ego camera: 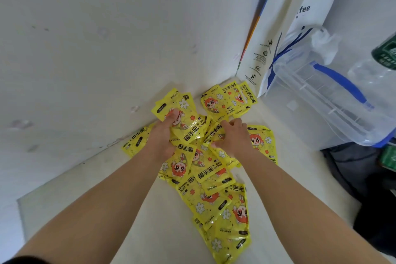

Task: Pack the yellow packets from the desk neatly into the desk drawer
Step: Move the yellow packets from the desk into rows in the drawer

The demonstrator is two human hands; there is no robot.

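Note:
Several yellow hand-warmer packets [205, 163] lie scattered in a loose heap on the white desk [150, 210], running from the far corner toward me. My left hand [162, 135] grips a small stack of packets [182, 113], thumb on top, lifted at the heap's far left. My right hand [233, 137] lies palm down on the heap, its fingers curled round a packet [214, 133]. More packets [229, 98] rest against the far wall. No drawer is in view.
A white paper bag [285, 28] leans in the far right corner. In front of it stands a clear plastic box with blue handles [325, 96]. A dark bag [360, 169] sits at the right edge. White walls [107, 38] close the desk's back and left.

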